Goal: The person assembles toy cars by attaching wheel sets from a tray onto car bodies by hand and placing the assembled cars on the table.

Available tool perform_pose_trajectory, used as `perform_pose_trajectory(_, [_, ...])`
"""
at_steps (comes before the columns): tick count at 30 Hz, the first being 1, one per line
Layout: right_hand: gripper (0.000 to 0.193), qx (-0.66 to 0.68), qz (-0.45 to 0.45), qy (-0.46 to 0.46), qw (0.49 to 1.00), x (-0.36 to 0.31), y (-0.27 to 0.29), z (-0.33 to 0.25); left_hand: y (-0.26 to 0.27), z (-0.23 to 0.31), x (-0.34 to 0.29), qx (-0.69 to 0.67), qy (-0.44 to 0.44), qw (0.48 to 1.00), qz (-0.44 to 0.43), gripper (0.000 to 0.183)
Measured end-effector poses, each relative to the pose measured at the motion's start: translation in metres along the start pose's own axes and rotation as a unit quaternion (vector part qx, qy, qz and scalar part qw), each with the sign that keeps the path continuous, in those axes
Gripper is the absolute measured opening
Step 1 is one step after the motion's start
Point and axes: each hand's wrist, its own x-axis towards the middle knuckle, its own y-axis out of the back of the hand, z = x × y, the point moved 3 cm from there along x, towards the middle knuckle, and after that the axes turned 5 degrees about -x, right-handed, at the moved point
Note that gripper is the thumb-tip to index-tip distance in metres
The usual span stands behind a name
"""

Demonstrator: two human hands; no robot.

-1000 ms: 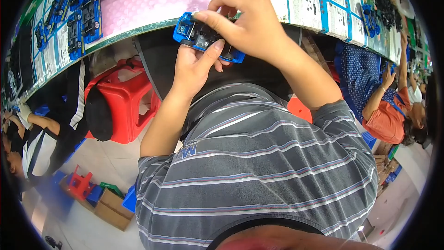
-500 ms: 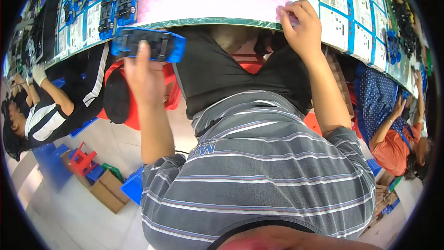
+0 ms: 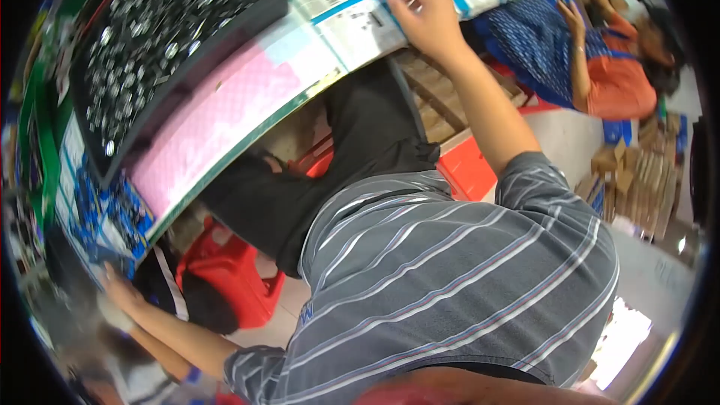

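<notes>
My left hand (image 3: 124, 294) reaches out to the far left, at the table edge beside a cluster of blue toy car bodies (image 3: 112, 214). Its fingers are smeared by motion and partly merge with the dark and blue shapes there, so whether a car is in it does not show. Over white printed sheets (image 3: 352, 26) bordered with blue tape, my right hand (image 3: 431, 19) is raised with its fingers curled in. A small bright spot shows between thumb and fingers, too small to name.
A large black tray (image 3: 161, 101) of small shiny black-and-silver parts stands beyond the pink mat (image 3: 217, 116). Red plastic stools (image 3: 232, 277) are below the table. One co-worker in an orange top (image 3: 619, 79) sits to the right; another person is blurred at lower left.
The view has swung round, bringing the black tray into sight. My left hand, which held a blue toy car, has moved out to the car cluster. My right hand is now over the printed sheets.
</notes>
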Motion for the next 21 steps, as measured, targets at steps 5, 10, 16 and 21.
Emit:
perform_pose_trajectory(5, [0.030, -0.178, 0.135, -0.021, 0.975, 0.054, 0.086, 0.116, -0.026, -0.021, 0.042, -0.017, 0.058, 0.995, -0.084, 0.057])
perform_pose_trajectory(10, [0.071, -0.293, -0.039, -0.133, 0.946, 0.075, 0.125, 0.177, -0.042, -0.026, 0.047, 0.107, -0.079, 0.991, -0.031, 0.045])
perform_pose_trajectory(16, [0.063, -0.369, -0.032, -0.135, 0.919, 0.074, 0.123, 0.185, -0.084, 0.024, -0.025, 0.272, -0.337, 0.899, 0.065, 0.035])
perform_pose_trajectory(21, [0.047, -0.390, -0.119, -0.151, 0.901, 0.080, 0.107, 0.147, -0.128, 0.089, -0.167, 0.305, -0.445, 0.813, 0.219, 0.025])
